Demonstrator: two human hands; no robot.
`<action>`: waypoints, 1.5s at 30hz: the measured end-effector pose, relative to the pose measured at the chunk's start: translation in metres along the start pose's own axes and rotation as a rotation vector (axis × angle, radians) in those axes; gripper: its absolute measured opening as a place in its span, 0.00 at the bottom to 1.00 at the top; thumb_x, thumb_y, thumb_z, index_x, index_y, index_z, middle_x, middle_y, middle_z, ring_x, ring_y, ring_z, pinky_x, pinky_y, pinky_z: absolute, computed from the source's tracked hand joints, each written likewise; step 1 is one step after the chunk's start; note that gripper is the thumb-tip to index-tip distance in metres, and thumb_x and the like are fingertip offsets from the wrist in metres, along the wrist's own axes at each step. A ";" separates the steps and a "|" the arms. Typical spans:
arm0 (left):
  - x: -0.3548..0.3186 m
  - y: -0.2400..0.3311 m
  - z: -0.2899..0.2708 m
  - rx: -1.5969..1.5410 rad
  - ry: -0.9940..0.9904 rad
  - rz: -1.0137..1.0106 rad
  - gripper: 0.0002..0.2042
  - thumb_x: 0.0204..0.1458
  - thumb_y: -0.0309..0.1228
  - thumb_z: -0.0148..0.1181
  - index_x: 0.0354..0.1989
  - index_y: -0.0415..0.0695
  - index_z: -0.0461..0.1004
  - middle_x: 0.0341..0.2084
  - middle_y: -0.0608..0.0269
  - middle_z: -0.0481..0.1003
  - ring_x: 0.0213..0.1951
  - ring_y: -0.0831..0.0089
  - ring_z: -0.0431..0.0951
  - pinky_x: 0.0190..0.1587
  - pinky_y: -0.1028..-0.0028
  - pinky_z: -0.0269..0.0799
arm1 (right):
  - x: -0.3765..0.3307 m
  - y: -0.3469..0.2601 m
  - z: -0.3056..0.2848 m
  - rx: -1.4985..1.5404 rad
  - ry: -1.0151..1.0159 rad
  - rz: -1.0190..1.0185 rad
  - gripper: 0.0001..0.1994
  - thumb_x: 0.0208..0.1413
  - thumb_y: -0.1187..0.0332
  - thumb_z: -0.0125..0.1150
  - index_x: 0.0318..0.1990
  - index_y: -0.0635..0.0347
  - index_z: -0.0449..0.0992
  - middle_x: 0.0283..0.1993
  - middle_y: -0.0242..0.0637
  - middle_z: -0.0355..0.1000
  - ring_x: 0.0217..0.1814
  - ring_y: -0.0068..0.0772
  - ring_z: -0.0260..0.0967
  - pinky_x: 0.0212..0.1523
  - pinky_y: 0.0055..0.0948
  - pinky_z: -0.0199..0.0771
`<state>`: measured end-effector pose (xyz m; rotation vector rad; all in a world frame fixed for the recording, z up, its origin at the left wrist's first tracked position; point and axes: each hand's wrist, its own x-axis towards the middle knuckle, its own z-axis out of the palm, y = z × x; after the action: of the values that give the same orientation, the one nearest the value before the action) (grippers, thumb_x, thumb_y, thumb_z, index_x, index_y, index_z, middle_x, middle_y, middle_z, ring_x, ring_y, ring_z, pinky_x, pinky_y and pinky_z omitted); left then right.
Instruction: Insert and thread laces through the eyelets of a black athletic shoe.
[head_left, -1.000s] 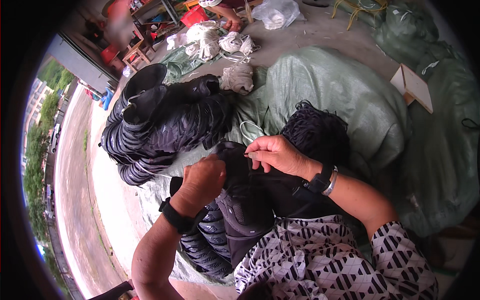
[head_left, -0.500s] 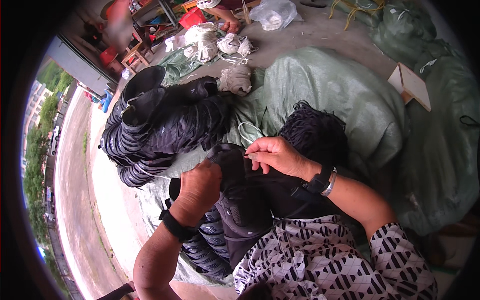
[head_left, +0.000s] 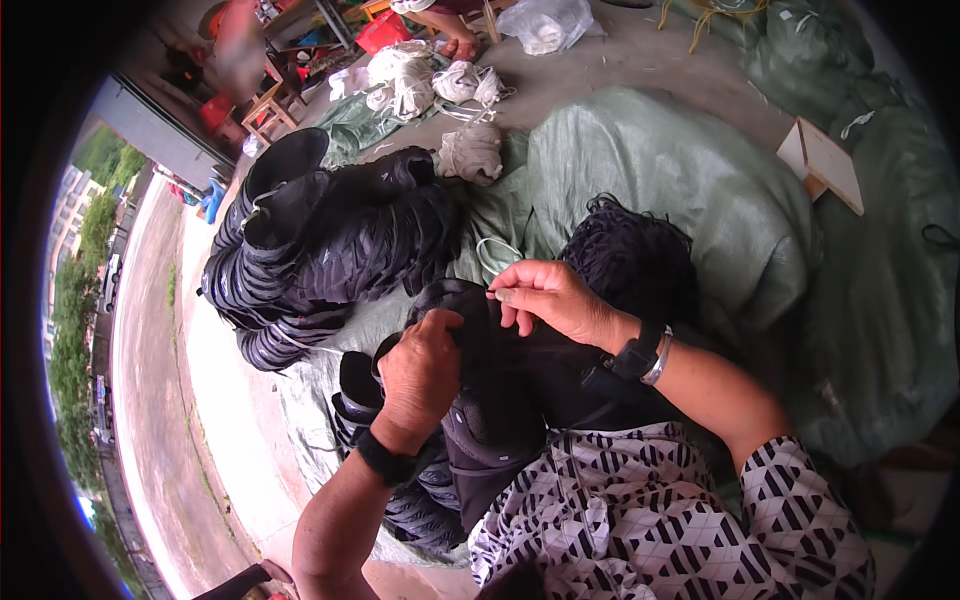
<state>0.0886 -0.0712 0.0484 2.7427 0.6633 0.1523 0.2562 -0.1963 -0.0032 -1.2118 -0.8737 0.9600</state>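
A black shoe upper (head_left: pixel 487 415) lies across my lap, its rounded padded part towards me. My left hand (head_left: pixel 420 372) is closed over its left edge, fingers curled under; what they grip is hidden. Above its far right side, my right hand (head_left: pixel 548 298) pinches a thin dark lace between thumb and forefinger, the other fingers curled loosely. Just beyond the right hand rests a thick bundle of black laces (head_left: pixel 630 255). Nested black uppers (head_left: pixel 425 505) stand beside my left forearm, partly covered by it.
A large stack of nested black uppers (head_left: pixel 340 235) sits ahead on the left. Green woven sacks (head_left: pixel 670 150) spread ahead and right, near a white board piece (head_left: pixel 835 170). White cord bundles (head_left: pixel 405 80) lie farther off, near another person's foot (head_left: pixel 462 47).
My left hand has moved right and slightly nearer to me, over the upper, uncovering more of the nested uppers on its left. My right hand has shifted slightly left, still pinching.
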 end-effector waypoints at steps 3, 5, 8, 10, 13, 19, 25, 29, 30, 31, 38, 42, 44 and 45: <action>-0.003 0.011 0.005 -0.005 0.052 0.068 0.11 0.50 0.24 0.50 0.42 0.49 0.70 0.31 0.56 0.76 0.36 0.57 0.77 0.36 0.60 0.72 | 0.001 0.004 0.000 -0.009 -0.039 -0.011 0.09 0.60 0.70 0.50 0.43 0.65 0.72 0.28 0.34 0.73 0.23 0.17 0.67 0.29 0.17 0.68; -0.003 0.008 0.006 0.007 0.094 0.102 0.08 0.47 0.24 0.52 0.37 0.48 0.70 0.27 0.58 0.74 0.35 0.59 0.76 0.34 0.61 0.72 | 0.003 0.005 -0.003 0.015 -0.072 -0.008 0.10 0.60 0.69 0.50 0.45 0.65 0.71 0.31 0.35 0.73 0.26 0.19 0.69 0.31 0.18 0.70; -0.007 0.005 0.003 0.417 0.104 0.463 0.07 0.36 0.26 0.57 0.26 0.46 0.69 0.20 0.67 0.68 0.31 0.67 0.73 0.30 0.68 0.72 | 0.000 -0.004 -0.002 0.053 -0.104 0.046 0.11 0.59 0.69 0.51 0.47 0.65 0.70 0.33 0.37 0.74 0.28 0.21 0.70 0.32 0.18 0.71; -0.005 0.009 0.009 0.500 0.078 0.501 0.06 0.37 0.27 0.57 0.26 0.45 0.69 0.21 0.67 0.68 0.30 0.68 0.73 0.30 0.68 0.72 | 0.000 -0.011 -0.002 0.026 -0.016 0.059 0.11 0.59 0.69 0.52 0.46 0.65 0.69 0.33 0.38 0.74 0.29 0.21 0.71 0.31 0.18 0.71; 0.003 0.011 0.016 0.646 0.039 0.559 0.04 0.38 0.28 0.56 0.24 0.44 0.70 0.22 0.68 0.69 0.31 0.69 0.73 0.30 0.71 0.72 | 0.001 -0.014 -0.001 -0.040 0.026 0.071 0.10 0.59 0.69 0.53 0.44 0.65 0.69 0.32 0.38 0.75 0.28 0.21 0.71 0.30 0.18 0.72; 0.005 -0.008 0.007 -0.041 0.081 0.356 0.05 0.42 0.29 0.59 0.26 0.47 0.70 0.26 0.66 0.70 0.32 0.66 0.74 0.31 0.68 0.73 | 0.004 -0.010 -0.004 -0.097 0.056 0.039 0.08 0.58 0.70 0.53 0.42 0.66 0.70 0.30 0.37 0.75 0.27 0.21 0.72 0.27 0.19 0.72; 0.000 -0.005 0.018 0.140 0.006 0.486 0.06 0.45 0.31 0.60 0.27 0.46 0.69 0.27 0.64 0.71 0.33 0.65 0.75 0.33 0.66 0.72 | 0.024 -0.012 0.009 -0.317 -0.135 0.085 0.04 0.55 0.74 0.55 0.35 0.65 0.73 0.26 0.34 0.73 0.26 0.20 0.71 0.27 0.20 0.72; -0.017 0.012 0.028 -0.192 0.112 0.482 0.06 0.45 0.26 0.59 0.31 0.42 0.70 0.25 0.58 0.71 0.30 0.57 0.75 0.32 0.65 0.72 | 0.027 -0.007 0.013 -0.528 -0.147 -0.033 0.03 0.52 0.74 0.58 0.29 0.64 0.74 0.23 0.31 0.73 0.25 0.19 0.71 0.27 0.22 0.71; -0.029 0.029 0.025 -0.371 0.044 0.520 0.06 0.45 0.25 0.60 0.31 0.40 0.71 0.26 0.58 0.71 0.30 0.58 0.75 0.31 0.66 0.73 | 0.026 -0.009 0.015 -0.543 -0.137 -0.029 0.04 0.51 0.73 0.59 0.29 0.64 0.74 0.23 0.31 0.73 0.25 0.18 0.71 0.27 0.22 0.70; -0.042 0.049 0.021 -0.409 -0.009 0.653 0.07 0.44 0.23 0.60 0.32 0.40 0.71 0.26 0.58 0.72 0.30 0.60 0.75 0.31 0.68 0.75 | 0.025 -0.009 0.016 -0.542 -0.138 -0.024 0.04 0.51 0.73 0.59 0.29 0.64 0.74 0.23 0.31 0.73 0.25 0.18 0.71 0.27 0.22 0.70; -0.048 0.058 0.020 -0.378 -0.035 0.551 0.15 0.45 0.25 0.61 0.44 0.43 0.71 0.28 0.60 0.75 0.30 0.63 0.77 0.34 0.68 0.74 | 0.016 -0.009 0.017 -0.830 -0.134 -0.271 0.03 0.46 0.71 0.61 0.28 0.59 0.75 0.25 0.35 0.71 0.29 0.33 0.72 0.32 0.30 0.71; -0.015 0.009 -0.006 -0.094 0.303 0.447 0.09 0.42 0.27 0.60 0.33 0.46 0.73 0.25 0.63 0.71 0.32 0.63 0.72 0.34 0.66 0.69 | 0.006 -0.006 0.025 -0.984 -0.087 -0.319 0.03 0.46 0.69 0.61 0.26 0.57 0.75 0.29 0.36 0.69 0.34 0.41 0.71 0.35 0.36 0.71; -0.001 -0.019 -0.008 0.051 0.266 0.379 0.06 0.41 0.30 0.61 0.29 0.47 0.73 0.29 0.63 0.71 0.37 0.62 0.71 0.41 0.65 0.68 | 0.006 -0.012 0.032 -1.010 -0.081 -0.269 0.04 0.46 0.69 0.60 0.27 0.57 0.75 0.29 0.36 0.69 0.35 0.41 0.71 0.36 0.36 0.70; 0.005 -0.028 -0.011 0.166 0.256 0.450 0.05 0.40 0.29 0.63 0.26 0.46 0.74 0.30 0.63 0.71 0.38 0.62 0.71 0.41 0.66 0.69 | 0.008 -0.012 0.032 -1.012 -0.085 -0.272 0.04 0.46 0.69 0.60 0.27 0.57 0.75 0.29 0.36 0.69 0.35 0.41 0.71 0.36 0.36 0.70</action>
<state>0.0786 -0.0423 0.0496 3.0214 0.1057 0.5796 0.2312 -0.1794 0.0136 -1.8211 -1.6409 0.3088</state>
